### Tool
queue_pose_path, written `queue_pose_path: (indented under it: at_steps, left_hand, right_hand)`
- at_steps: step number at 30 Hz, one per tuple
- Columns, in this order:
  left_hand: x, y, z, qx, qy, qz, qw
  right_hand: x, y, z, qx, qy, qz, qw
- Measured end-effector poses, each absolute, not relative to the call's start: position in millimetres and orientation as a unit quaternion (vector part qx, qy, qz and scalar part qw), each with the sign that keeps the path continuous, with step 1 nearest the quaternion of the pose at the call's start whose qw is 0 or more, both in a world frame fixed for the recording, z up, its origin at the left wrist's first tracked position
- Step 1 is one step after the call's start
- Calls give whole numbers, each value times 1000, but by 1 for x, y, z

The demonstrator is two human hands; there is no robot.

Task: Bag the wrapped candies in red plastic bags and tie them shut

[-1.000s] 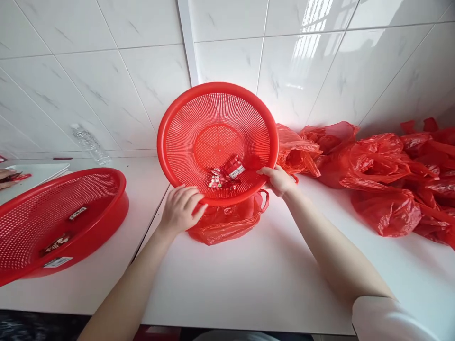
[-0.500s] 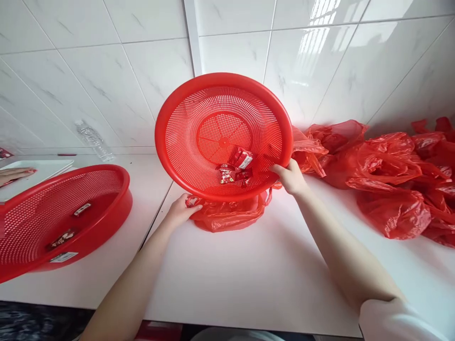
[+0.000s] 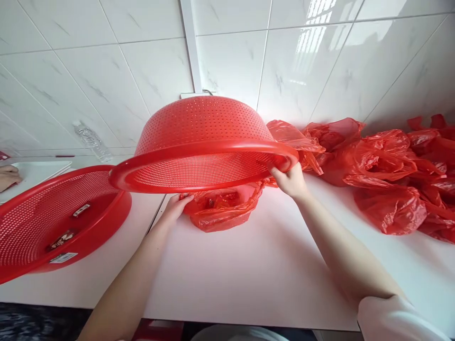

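A red perforated plastic basket (image 3: 202, 123) is tipped steeply over, its opening facing down and toward me. My right hand (image 3: 289, 180) grips its rim at the right side, thumb over the inside. Below it, on the white table, an open red plastic bag (image 3: 223, 213) has small dark packets (image 3: 209, 202) showing in its mouth. My left hand (image 3: 177, 204) pinches the left edge of that bag. No packets show in the visible part of the basket's inside.
A second red basket (image 3: 121, 208) with a few small packets stands at the left. Behind it are a white tray (image 3: 42, 170), another person's hand (image 3: 9, 177) and a clear plastic bottle (image 3: 91, 141). Several filled red bags (image 3: 391, 189) crowd the right, along the tiled wall (image 3: 231, 66).
The basket has tipped from facing me to facing downward, and its packets are out of sight. Small packets now show in the bag. The other person's hand has shifted left.
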State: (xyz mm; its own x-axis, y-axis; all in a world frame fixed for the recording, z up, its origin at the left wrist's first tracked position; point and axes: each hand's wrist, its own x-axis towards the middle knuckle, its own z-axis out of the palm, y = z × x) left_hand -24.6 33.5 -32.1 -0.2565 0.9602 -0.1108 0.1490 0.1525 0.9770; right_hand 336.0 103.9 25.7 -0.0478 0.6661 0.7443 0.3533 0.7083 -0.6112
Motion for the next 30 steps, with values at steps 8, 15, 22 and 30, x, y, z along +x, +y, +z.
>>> queue_pose_path:
  at_steps: [8,15,22,30]
  left_hand:
    - [-24,31,-24,520,658,458,296]
    - [-52,21,0,584,710,383,-94]
    - [-68,6,18,490,781,288,-259]
    - [-74,4,25,403,851,266,-205]
  right_hand:
    - [326,100,35,-434,-587,175,661]
    - [329,94,57,-364,-409,542,638]
    - [332,92,64,-341,-363,695,519]
    - [328,77,69,-331,-440,640,536]
